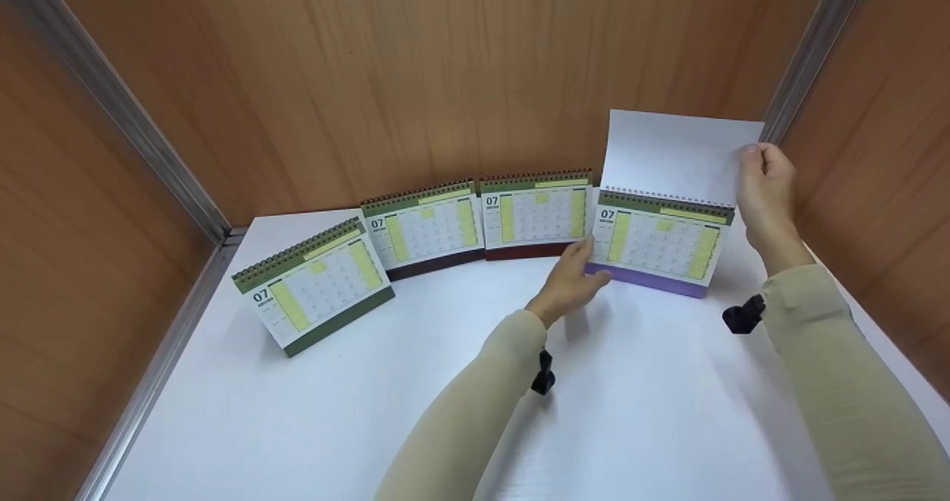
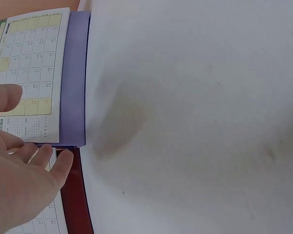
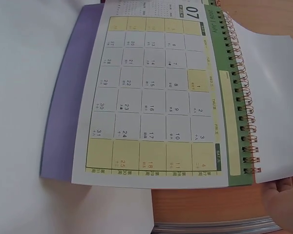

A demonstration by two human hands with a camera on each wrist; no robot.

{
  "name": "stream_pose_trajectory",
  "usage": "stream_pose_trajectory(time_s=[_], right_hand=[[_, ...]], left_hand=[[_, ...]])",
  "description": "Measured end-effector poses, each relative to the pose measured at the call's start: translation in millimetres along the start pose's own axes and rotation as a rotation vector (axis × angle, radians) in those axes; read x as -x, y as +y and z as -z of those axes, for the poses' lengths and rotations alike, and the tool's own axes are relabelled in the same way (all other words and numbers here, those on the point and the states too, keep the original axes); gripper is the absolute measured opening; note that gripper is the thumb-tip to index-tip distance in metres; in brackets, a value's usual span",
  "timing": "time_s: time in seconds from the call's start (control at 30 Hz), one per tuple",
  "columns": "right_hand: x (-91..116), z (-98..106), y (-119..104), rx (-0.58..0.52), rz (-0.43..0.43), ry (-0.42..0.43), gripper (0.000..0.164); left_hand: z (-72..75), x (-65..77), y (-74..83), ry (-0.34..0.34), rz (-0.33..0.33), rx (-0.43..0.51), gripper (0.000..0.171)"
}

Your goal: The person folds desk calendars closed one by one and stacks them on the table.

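Observation:
The purple-based desk calendar (image 1: 657,245) stands at the right end of the row, showing July, with a blank white page (image 1: 675,152) raised above its coil binding. My right hand (image 1: 768,185) pinches that page at its right edge, thumb in front; in the right wrist view only part of the hand (image 3: 285,202) shows beside the page. My left hand (image 1: 570,282) is at the calendar's lower left corner. In the left wrist view its fingers (image 2: 62,165) lie along the side of the purple base (image 2: 74,78), and the thumb is spread apart over the calendar sheet.
Three more desk calendars showing 07 stand leftward: one with a red base (image 1: 536,215), one with a dark base (image 1: 423,230) and one with a green base (image 1: 315,286). Wooden panels (image 1: 445,63) with metal corner posts enclose the white table (image 1: 334,427).

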State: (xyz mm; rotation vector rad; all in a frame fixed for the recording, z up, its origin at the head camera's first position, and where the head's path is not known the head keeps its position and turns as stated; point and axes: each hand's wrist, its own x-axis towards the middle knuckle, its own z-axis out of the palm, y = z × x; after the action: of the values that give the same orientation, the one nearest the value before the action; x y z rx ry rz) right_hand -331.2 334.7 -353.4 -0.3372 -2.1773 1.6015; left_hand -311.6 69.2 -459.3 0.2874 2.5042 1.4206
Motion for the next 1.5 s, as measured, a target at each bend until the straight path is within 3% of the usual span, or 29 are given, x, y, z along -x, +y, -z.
stream_pose_trajectory(time_s=[0.27,0.6,0.77,1.0,1.33,1.5], right_hand=[[8.2,4.8,-5.6,-0.01,0.128,0.018,0.034],[17.0,15.6,-2.5,-0.028,0.239,-0.086,0.046],[24.2,22.4,1.7,-0.02,0.299,-0.122,0.052],[30.1,27.7,6.0,-0.095,0.412,-0.161,0.051],[36.6,29.6,16.2,-0.151,0.472,-0.232,0.053],[38.7,28.7,22.8,-0.114,0.494,-0.266,0.054]], left_hand=[[0.9,-0.1,-0.3,-0.001,-0.01,0.001,0.078],[2.9,0.1,-1.7,-0.003,-0.041,-0.026,0.077],[1.1,-0.3,-1.3,-0.002,-0.023,-0.028,0.077],[0.4,-0.1,-1.9,0.001,-0.009,-0.022,0.077],[0.3,0.0,-3.0,-0.002,-0.009,-0.035,0.076],[1.8,-0.7,-4.5,0.015,-0.075,-0.055,0.073]])
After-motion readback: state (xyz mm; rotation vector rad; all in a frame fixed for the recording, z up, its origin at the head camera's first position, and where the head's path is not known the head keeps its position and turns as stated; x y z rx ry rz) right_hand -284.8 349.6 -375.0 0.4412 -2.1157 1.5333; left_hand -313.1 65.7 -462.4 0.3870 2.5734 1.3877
